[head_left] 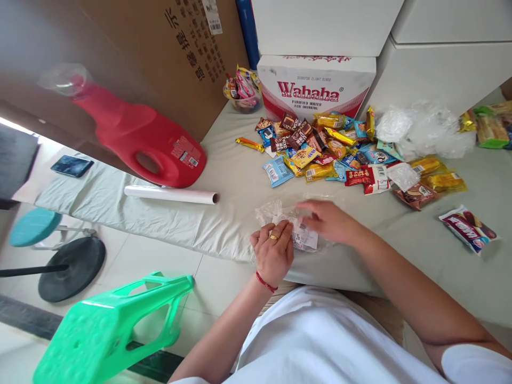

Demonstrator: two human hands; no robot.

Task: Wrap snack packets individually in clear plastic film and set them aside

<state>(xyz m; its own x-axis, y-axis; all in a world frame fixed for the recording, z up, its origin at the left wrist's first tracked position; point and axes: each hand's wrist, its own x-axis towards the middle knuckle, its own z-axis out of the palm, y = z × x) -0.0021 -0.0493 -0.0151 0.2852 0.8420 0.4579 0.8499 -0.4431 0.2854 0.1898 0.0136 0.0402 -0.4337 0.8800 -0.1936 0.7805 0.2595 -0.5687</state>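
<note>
A clear plastic bag (264,212) with printed packets (308,238) showing through it lies near the bed's front edge. My left hand (275,250), wearing a ring and a red bracelet, is bent over the bag's near-left part and keeps hold of it there. Above the bag's right side is my right hand (332,221), fingers apart and slightly blurred; I see nothing held in it. Beyond both hands spreads a heap of wrapped snacks, including a light blue packet (278,170), a yellow packet (304,156) and brown packets (294,122).
A Wahaha carton (316,85) stands behind the snacks, with a snack bowl (246,98) beside it. On the left are a red jug (148,130) and a white roll (172,194). A green stool (116,320) stands on the floor. Crumpled clear plastic (432,130) lies right.
</note>
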